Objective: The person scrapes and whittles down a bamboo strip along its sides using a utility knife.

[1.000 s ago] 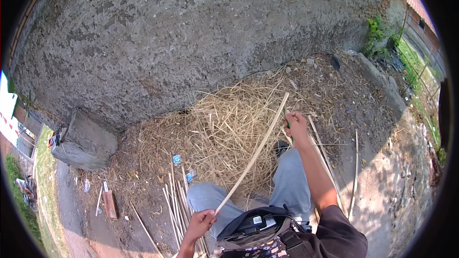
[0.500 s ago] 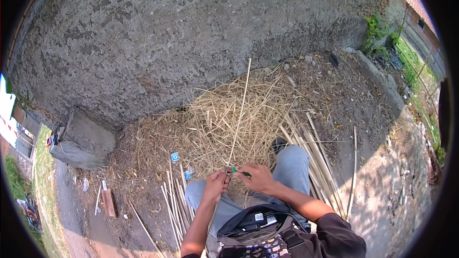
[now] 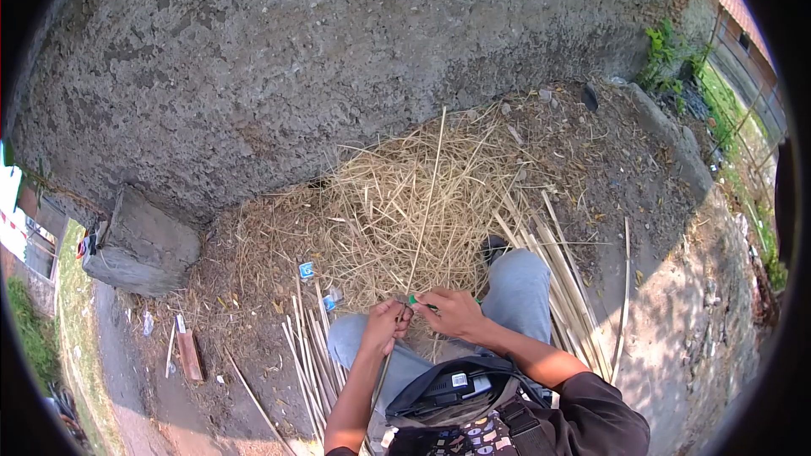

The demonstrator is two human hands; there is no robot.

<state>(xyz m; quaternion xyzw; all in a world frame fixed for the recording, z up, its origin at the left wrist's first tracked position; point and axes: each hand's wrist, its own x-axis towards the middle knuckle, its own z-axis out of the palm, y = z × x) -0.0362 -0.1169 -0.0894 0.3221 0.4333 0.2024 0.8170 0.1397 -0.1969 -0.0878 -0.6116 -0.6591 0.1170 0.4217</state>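
Note:
My left hand (image 3: 384,329) is closed around a long thin bamboo strip (image 3: 428,194). The strip slants up and away from me over the shavings, its lower end running back along my left forearm. Close beside it, my right hand (image 3: 454,314) grips a small green-handled tool (image 3: 412,299) against the strip. The tool's working edge is too small to make out. Both hands meet between my knees, nearly touching. Under and beyond them lies a heap of pale bamboo shavings (image 3: 397,219).
Bamboo strips lie in bundles to the left (image 3: 306,363) and right (image 3: 570,295) of my legs. A rough grey wall (image 3: 338,59) rises ahead. At the left are a concrete block (image 3: 148,241) and a brown wooden piece (image 3: 191,356). A blue-white packet (image 3: 306,270) lies near the shavings.
The strip's far end has shifted slightly right and down in view. Both hands keep almost the same place and grip. The view itself has moved a little.

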